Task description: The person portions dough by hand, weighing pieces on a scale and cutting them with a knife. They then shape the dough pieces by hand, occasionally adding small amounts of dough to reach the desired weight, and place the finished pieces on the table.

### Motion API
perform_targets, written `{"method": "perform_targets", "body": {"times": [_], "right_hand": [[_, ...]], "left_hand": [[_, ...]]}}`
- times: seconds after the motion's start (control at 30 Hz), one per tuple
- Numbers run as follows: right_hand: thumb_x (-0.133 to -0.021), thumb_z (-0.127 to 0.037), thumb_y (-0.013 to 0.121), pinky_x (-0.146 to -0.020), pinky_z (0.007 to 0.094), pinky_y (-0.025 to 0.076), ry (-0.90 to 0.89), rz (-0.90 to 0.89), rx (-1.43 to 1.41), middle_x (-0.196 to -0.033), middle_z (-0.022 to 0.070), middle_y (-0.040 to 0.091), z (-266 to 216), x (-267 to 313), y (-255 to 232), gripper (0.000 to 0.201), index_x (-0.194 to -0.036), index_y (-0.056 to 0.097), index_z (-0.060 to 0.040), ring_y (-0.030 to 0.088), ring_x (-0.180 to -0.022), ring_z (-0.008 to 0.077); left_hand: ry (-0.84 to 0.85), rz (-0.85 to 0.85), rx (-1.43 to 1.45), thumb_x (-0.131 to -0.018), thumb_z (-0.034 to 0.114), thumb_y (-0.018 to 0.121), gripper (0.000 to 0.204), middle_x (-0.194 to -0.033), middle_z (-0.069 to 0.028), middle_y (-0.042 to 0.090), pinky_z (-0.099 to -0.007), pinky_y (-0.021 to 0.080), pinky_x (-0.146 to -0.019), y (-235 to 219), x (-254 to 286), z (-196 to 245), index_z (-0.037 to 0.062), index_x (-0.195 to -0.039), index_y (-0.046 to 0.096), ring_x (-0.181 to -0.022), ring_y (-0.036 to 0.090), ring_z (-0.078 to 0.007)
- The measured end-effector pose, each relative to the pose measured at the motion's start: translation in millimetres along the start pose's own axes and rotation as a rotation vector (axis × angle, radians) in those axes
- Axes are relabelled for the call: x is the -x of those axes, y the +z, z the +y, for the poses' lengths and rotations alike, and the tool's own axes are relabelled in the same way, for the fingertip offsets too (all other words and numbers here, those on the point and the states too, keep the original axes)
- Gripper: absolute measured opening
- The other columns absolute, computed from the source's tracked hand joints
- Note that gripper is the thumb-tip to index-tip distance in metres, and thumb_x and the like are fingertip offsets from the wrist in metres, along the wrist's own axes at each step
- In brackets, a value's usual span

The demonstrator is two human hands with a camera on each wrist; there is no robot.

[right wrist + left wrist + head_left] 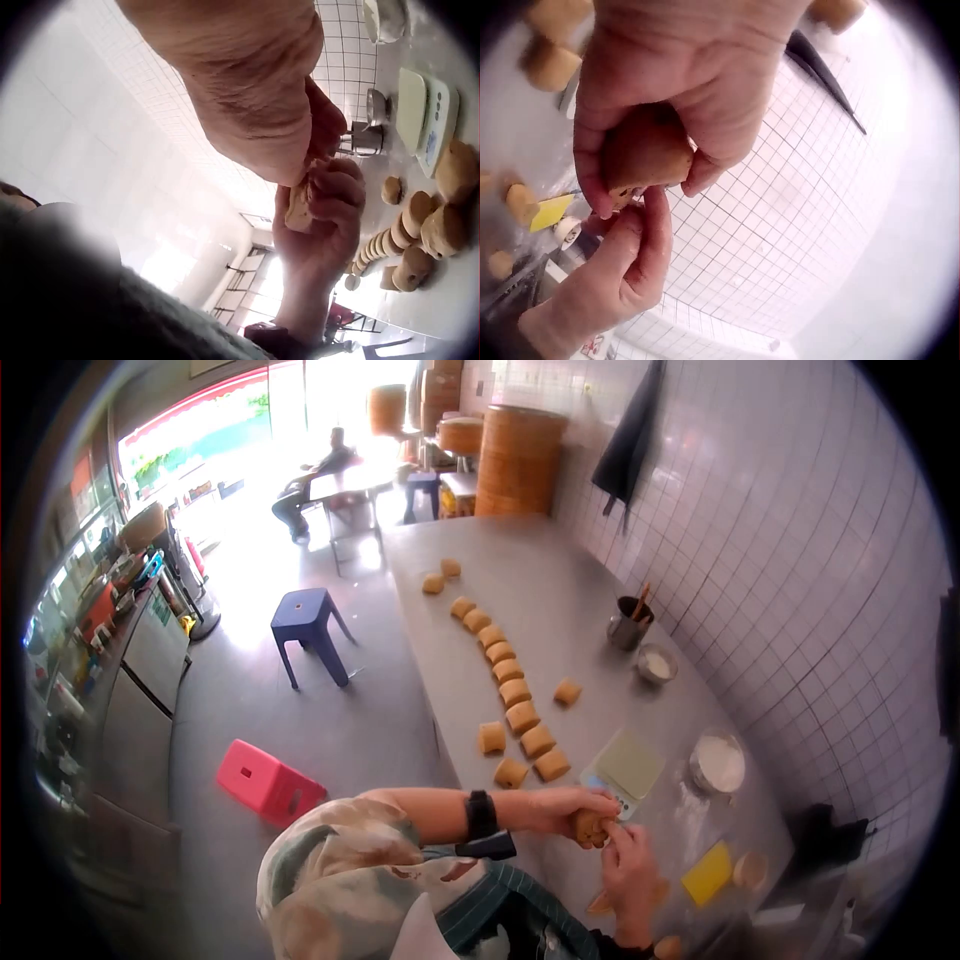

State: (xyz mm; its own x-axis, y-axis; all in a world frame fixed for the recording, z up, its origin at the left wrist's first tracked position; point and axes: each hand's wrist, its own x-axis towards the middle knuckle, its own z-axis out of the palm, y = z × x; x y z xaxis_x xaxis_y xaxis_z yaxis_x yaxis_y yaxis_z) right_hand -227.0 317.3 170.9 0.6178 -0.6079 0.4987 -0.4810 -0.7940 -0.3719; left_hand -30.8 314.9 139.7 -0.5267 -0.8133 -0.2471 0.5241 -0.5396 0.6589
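A brown dough piece [649,148] sits in my left hand [565,808], its fingers and thumb curled round the sides. The dough [592,828] is held above the near end of the metal table. From below, the thumb and fingertips of my right hand [622,262] pinch its lower edge, where the surface looks uneven and dark. In the right wrist view, the right hand [322,124] overlaps part of the dough [298,210]. A curving row of similar dough pieces [513,692] lies on the table, with a few loose ones beside it.
A kitchen scale [625,768] stands just beyond the hands. Along the tiled wall are a bowl of white powder [717,764], a smaller bowl [656,664] and a metal cup [629,625]. A yellow scraper [708,873] lies at the right. Blue [305,622] and pink [268,780] stools are on the floor.
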Motion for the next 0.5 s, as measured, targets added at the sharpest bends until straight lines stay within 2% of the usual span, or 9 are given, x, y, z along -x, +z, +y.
{"method": "perform_targets", "body": {"times": [0.13, 0.2, 0.23, 0.27, 0.3, 0.4, 0.43, 0.47, 0.5], "right_hand": [[-0.083, -0.001, 0.055, -0.063, 0.0325, 0.046, 0.210, 0.168, -0.122, -0.088, 0.0084, 0.060, 17.5, 6.7, -4.6, 0.031, -0.112, 0.065, -0.0048, 0.056, -0.073, 0.0203], [-0.086, -0.001, 0.052, -0.063, 0.0300, 0.043, 0.537, 0.230, -0.297, -0.084, 0.0076, 0.059, 34.0, 16.9, -12.7, 0.030, -0.113, 0.064, -0.0038, 0.053, -0.070, 0.0169], [-0.086, -0.001, 0.052, -0.063, 0.0300, 0.043, 0.550, 0.225, -0.298, -0.084, 0.0076, 0.059, 39.1, 23.6, -12.6, 0.030, -0.113, 0.064, -0.0038, 0.053, -0.070, 0.0169], [-0.087, -0.002, 0.052, -0.063, 0.0294, 0.043, 0.698, 0.181, -0.390, -0.083, 0.0079, 0.059, 44.8, 30.0, -10.8, 0.028, -0.112, 0.065, -0.0025, 0.052, -0.070, 0.0161], [-0.088, -0.003, 0.052, -0.064, 0.0289, 0.043, 0.844, 0.137, -0.482, -0.081, 0.0082, 0.059, 49.8, 36.5, -8.2, 0.027, -0.111, 0.065, -0.0012, 0.052, -0.070, 0.0154], [-0.088, -0.005, 0.053, -0.063, 0.0285, 0.043, 0.769, 0.001, -0.238, -0.078, 0.0092, 0.059, 53.5, 63.5, 2.0, 0.024, -0.107, 0.066, 0.0009, 0.053, -0.070, 0.0158], [-0.088, -0.005, 0.053, -0.063, 0.0285, 0.043, 0.777, 0.000, -0.239, -0.078, 0.0092, 0.059, 55.4, 72.0, 7.5, 0.024, -0.107, 0.066, 0.0009, 0.053, -0.070, 0.0158], [-0.088, -0.005, 0.054, -0.063, 0.0283, 0.043, 0.790, 0.052, -0.301, -0.079, 0.0091, 0.060, 59.0, 80.6, 15.2, 0.023, -0.106, 0.066, 0.0010, 0.054, -0.071, 0.0159], [-0.088, -0.006, 0.054, -0.063, 0.0282, 0.044, 0.803, 0.105, -0.359, -0.081, 0.0089, 0.060, 63.2, 89.5, 21.0, 0.022, -0.104, 0.067, 0.0011, 0.054, -0.071, 0.0160]], "left_hand": [[0.017, 0.040, -0.230, -0.088, 0.031, 0.066, 0.045, -0.099, -0.0069, 0.056, -0.0286, 0.050, -0.069, 6.0, -11.6, 28.1, 0.0074, -0.120, 0.045, -0.084, 0.058, -0.0165], [0.037, 0.123, -0.286, -0.087, 0.026, 0.065, 0.047, -0.098, -0.0067, 0.056, -0.0277, 0.049, -0.069, -1.1, -32.0, 39.0, 0.0043, -0.123, 0.044, -0.082, 0.057, -0.0162], [0.065, 0.198, -0.346, -0.085, 0.022, 0.065, 0.050, -0.096, -0.0064, 0.056, -0.0267, 0.049, -0.069, -5.2, -44.5, 41.0, 0.0012, -0.125, 0.042, -0.080, 0.057, -0.0158], [0.055, 0.197, -0.342, -0.085, 0.022, 0.065, 0.050, -0.096, -0.0064, 0.056, -0.0267, 0.049, -0.069, -12.0, -56.3, 42.8, 0.0012, -0.125, 0.042, -0.080, 0.057, -0.0158], [0.080, 0.143, -0.564, -0.084, 0.018, 0.063, 0.052, -0.096, -0.0080, 0.056, -0.0279, 0.049, -0.070, -21.1, -68.6, 44.6, 0.0000, -0.127, 0.042, -0.080, 0.057, -0.0165], [0.197, 0.115, -1.033, -0.081, 0.013, 0.061, 0.053, -0.098, -0.0120, 0.055, -0.0316, 0.049, -0.073, -35.8, -108.5, 47.6, 0.0002, -0.129, 0.041, -0.084, 0.058, -0.0203], [0.293, 0.136, -1.272, -0.081, 0.012, 0.060, 0.053, -0.100, -0.0145, 0.055, -0.0341, 0.049, -0.074, -38.4, -123.6, 46.1, 0.0016, -0.130, 0.042, -0.087, 0.059, -0.0234], [0.286, 0.129, -1.269, -0.081, 0.012, 0.060, 0.053, -0.100, -0.0145, 0.055, -0.0341, 0.049, -0.074, -41.5, -139.7, 43.2, 0.0016, -0.130, 0.042, -0.087, 0.059, -0.0234], [0.400, 0.177, -1.385, -0.079, 0.012, 0.060, 0.052, -0.103, -0.0180, 0.056, -0.0363, 0.049, -0.078, -43.5, -155.9, 39.1, 0.0036, -0.128, 0.044, -0.092, 0.060, -0.0276]]}}
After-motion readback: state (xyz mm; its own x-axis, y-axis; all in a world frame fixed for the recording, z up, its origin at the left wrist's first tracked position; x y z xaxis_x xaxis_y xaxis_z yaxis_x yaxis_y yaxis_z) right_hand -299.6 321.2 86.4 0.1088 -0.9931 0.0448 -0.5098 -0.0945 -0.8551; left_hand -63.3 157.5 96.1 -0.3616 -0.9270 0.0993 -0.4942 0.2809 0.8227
